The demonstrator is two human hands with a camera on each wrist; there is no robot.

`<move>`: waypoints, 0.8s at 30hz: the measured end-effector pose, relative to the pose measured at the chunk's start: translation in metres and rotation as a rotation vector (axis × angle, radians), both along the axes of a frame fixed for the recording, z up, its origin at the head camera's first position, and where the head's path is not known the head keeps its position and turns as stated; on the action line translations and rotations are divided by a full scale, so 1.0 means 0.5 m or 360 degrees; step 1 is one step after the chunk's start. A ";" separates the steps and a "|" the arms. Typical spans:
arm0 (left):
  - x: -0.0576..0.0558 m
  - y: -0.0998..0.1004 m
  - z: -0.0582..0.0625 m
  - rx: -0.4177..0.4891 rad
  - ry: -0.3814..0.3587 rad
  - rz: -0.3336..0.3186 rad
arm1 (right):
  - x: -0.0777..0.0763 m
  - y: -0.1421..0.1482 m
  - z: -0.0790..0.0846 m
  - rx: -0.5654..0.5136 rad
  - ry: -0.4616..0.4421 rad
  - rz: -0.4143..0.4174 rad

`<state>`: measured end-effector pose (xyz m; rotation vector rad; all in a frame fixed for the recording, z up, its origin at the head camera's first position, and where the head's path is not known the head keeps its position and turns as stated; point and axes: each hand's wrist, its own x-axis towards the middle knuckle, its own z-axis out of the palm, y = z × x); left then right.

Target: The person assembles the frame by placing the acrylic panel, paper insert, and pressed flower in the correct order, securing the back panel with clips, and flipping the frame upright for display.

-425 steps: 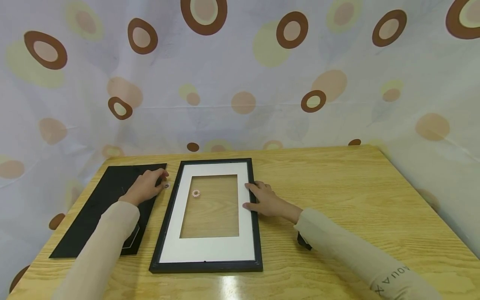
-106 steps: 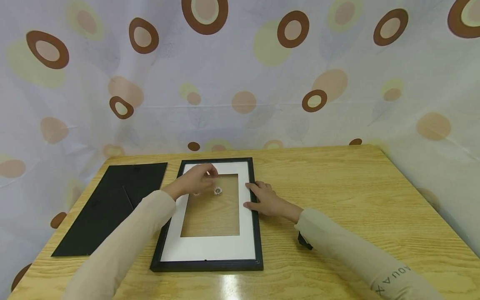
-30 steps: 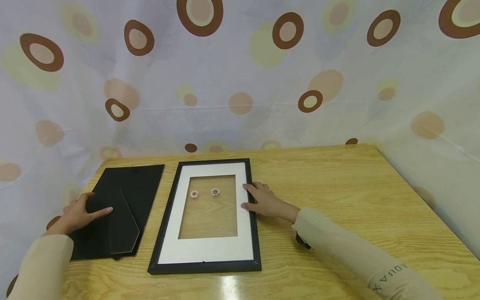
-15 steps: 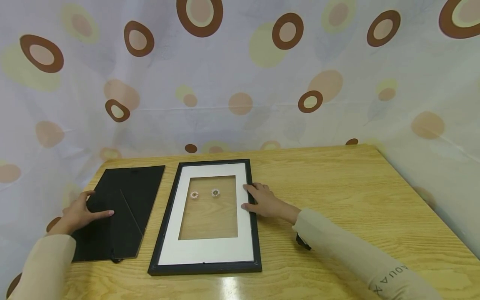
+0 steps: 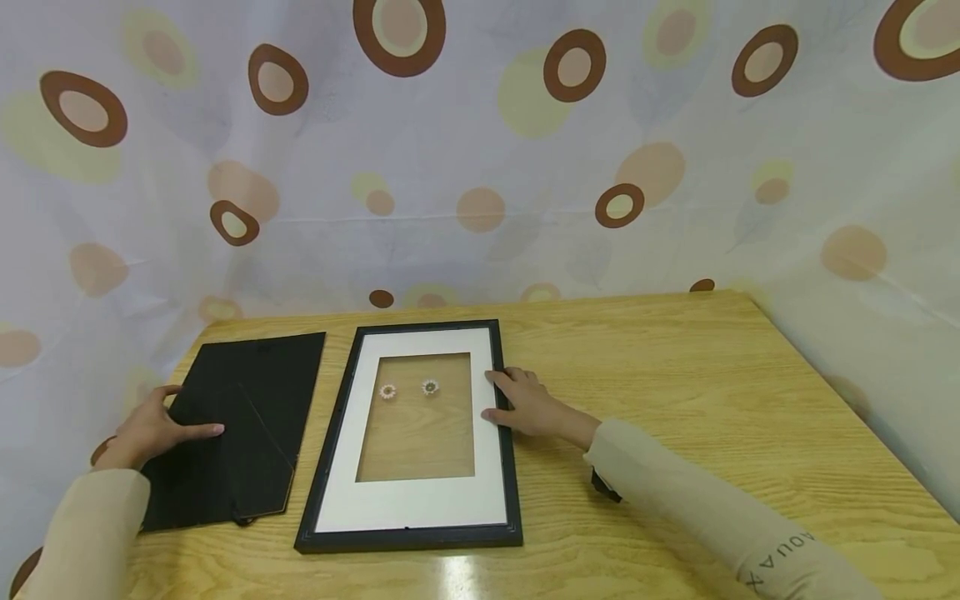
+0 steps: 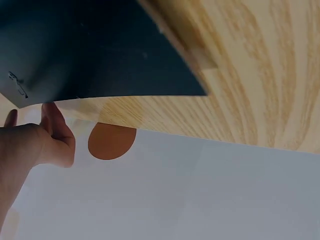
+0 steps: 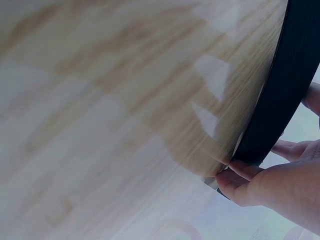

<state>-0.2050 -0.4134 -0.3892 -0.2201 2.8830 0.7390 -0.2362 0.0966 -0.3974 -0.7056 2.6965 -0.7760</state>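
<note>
My left hand [image 5: 153,429] grips the left edge of a black picture-frame backing board [image 5: 288,367], with the thumb on top. The board is slightly raised off the table, and its stand leg [image 5: 251,458] lies flat against it. To its right lies a black picture frame [image 5: 408,538] with a white mat [image 5: 412,505]. Inside the mat's window are a pinkish-white flower [image 5: 387,392] and a white flower with a dark centre [image 5: 430,387]. My right hand [image 5: 528,402] holds the frame's right side, its fingers partly hidden by the rim.
Everything lies on a wooden table [image 5: 645,358]. A spotted curtain [image 5: 480,150] hangs behind and at both sides. A small dark object [image 5: 605,487] shows under my right forearm.
The second flower went from beside the board into the mat's window. My left hand then moved to the board's left edge and has tilted it up. My right hand stayed on the frame.
</note>
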 end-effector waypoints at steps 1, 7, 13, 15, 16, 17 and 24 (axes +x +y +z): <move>0.000 0.000 0.001 0.0008 -0.0010 0.0014 | 0.000 0.000 0.000 -0.0003 -0.0003 0.0000; 0.000 0.000 0.003 0.0062 -0.0054 0.0057 | 0.000 -0.001 0.000 -0.0004 -0.0008 -0.0005; -0.003 -0.003 0.000 0.0112 -0.0044 0.0059 | 0.000 0.000 -0.001 0.0001 0.0000 -0.0017; -0.003 -0.004 0.000 0.0117 -0.0037 0.0066 | 0.000 0.000 -0.001 0.0003 0.0001 -0.0018; -0.003 -0.004 0.000 0.0117 -0.0036 0.0071 | 0.000 0.000 -0.002 0.0006 0.0002 -0.0017; -0.002 -0.005 0.001 0.0124 -0.0038 0.0079 | 0.000 0.000 -0.002 0.0007 0.0003 -0.0017; 0.002 -0.007 0.003 0.0212 -0.0048 0.0108 | -0.001 -0.001 -0.002 0.0006 -0.0008 -0.0022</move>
